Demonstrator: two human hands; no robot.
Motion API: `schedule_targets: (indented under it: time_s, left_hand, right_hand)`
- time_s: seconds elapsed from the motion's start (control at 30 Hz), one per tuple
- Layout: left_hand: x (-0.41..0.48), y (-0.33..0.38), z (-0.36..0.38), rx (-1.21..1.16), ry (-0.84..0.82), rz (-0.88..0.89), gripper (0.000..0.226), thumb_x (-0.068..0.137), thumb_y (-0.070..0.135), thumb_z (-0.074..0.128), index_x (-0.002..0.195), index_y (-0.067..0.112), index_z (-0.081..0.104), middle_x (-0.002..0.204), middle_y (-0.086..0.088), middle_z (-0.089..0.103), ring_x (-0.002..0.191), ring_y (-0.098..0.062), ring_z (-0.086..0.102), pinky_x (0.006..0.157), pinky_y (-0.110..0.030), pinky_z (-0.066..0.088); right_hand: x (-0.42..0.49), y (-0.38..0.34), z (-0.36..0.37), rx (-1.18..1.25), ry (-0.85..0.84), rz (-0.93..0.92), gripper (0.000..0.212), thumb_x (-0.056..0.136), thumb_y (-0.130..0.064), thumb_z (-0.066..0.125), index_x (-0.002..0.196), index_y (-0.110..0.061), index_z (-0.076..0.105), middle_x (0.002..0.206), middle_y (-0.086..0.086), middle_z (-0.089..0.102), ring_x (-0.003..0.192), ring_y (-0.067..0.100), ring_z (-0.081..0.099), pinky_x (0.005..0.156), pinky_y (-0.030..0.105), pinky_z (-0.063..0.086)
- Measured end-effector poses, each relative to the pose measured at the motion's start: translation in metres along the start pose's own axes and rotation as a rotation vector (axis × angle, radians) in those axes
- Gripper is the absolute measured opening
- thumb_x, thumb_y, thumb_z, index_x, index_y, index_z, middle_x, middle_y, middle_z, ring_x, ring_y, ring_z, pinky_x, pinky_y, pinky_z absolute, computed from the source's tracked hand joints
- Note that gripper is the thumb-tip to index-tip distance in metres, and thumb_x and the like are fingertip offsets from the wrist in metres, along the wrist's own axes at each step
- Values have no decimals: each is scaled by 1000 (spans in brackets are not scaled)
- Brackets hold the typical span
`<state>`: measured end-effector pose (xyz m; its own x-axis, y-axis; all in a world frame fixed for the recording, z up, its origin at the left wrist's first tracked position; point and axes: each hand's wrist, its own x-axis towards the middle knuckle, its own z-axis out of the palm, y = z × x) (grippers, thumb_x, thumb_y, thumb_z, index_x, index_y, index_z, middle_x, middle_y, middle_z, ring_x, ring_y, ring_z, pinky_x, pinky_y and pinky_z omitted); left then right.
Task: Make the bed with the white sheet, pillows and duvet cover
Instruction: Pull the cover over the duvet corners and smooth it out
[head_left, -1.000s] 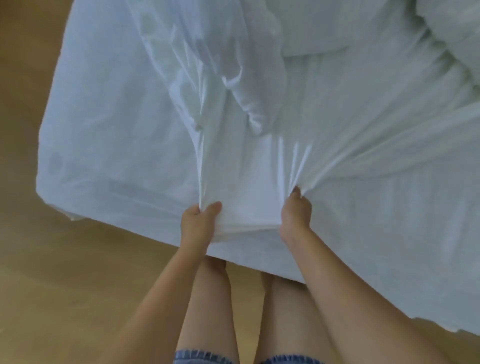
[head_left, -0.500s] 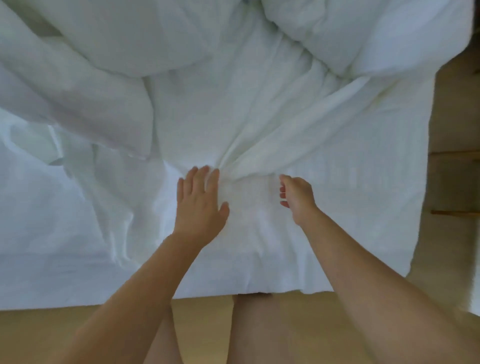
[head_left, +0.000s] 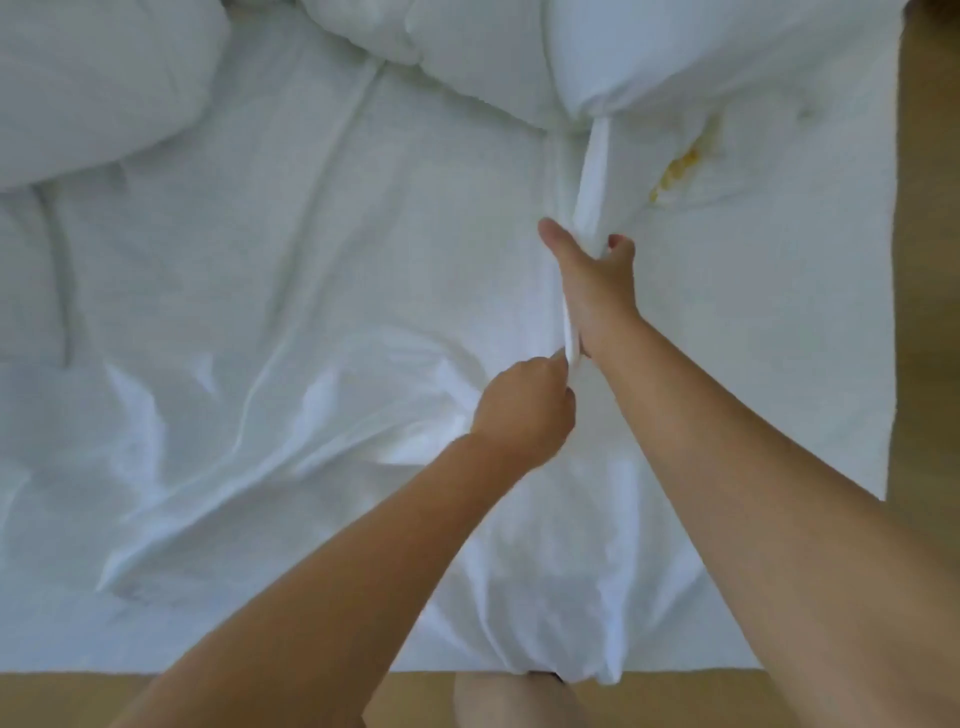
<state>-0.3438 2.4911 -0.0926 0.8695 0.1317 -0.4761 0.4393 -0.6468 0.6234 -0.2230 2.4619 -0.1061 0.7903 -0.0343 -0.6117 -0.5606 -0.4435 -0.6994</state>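
Bed (head_left: 831, 364): sheet fold (head_left: 589, 176) gripped between right hand (head_left: 597, 280) fingers (head_left: 618, 244).

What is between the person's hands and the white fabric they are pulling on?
Nothing visible: the right hand and the left hand both already grip a bunched strip of thin white cotton fabric that runs up to the puffy white duvet.
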Motion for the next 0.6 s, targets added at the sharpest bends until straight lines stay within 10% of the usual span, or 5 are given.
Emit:
schedule_targets:
  time_s: [0.13, 0.3, 0.5, 0.6]
  left_hand:
    - [5, 23, 4, 115, -32, 0, 32, 90, 6, 36, 119, 8, 49, 64, 4, 36, 67, -23, 46, 60, -29, 32]
    - [-8, 56, 19, 59, -52, 35, 63, 85, 6, 37, 145, 25, 31, 66, 7, 42, 67, -19, 45, 53, -24, 31]
    - [-71, 63, 99, 371, -621, 140, 36, 91, 13, 41, 125, 20, 51, 115, -8, 60, 106, -28, 56, 76, -28, 35]
    - [-102, 48, 122, 324, -559, 1, 40, 96, 15, 37, 134, 25, 44, 123, -5, 55, 113, -25, 53, 88, -31, 40]
  right_hand:
    - [47, -43, -27, -245, 70, -46, 55, 92, -19, 51, 142, -6, 30, 130, 9, 50, 95, 19, 54, 71, 24, 43]
    - [17, -4, -131, -452, 200, -269, 26, 92, -24, 43, 81, -7, 59, 69, 0, 54, 73, 24, 52, 58, 27, 34]
    - [-74, 161, -251, -428, 107, 331, 24, 92, -4, 50, 68, 0, 52, 54, 8, 51, 51, 21, 50, 49, 25, 37]
    - [-77, 179, -239, -244, 129, 418, 28, 91, 4, 47, 67, -11, 47, 64, 8, 48, 57, 23, 47, 53, 25, 42]
